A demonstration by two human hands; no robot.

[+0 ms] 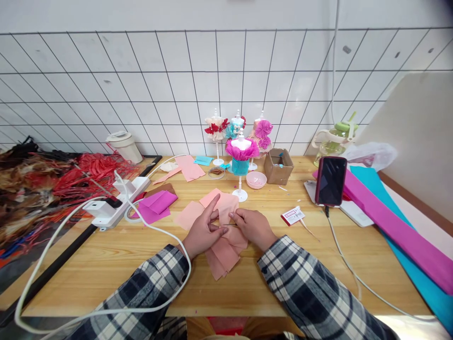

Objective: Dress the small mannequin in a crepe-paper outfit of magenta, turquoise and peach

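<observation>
Just nearer than the front mannequin (240, 163), left fingers (209, 210), index extended, pinch the pink paper (222, 257); right fingers (241, 217) close on a seeming thin strand (230, 224). Apparently cinching; next calls for steady tension.

Salmon-pink tissue-paper bundle (222, 257) — several creased layers, lower ends splayed toward near edge of wooden tabletop (116, 250). Thin wire (230, 225) — short visible stretch, nearly straight, roughly crosswise at bundle's upper part, ends hidden.
</observation>
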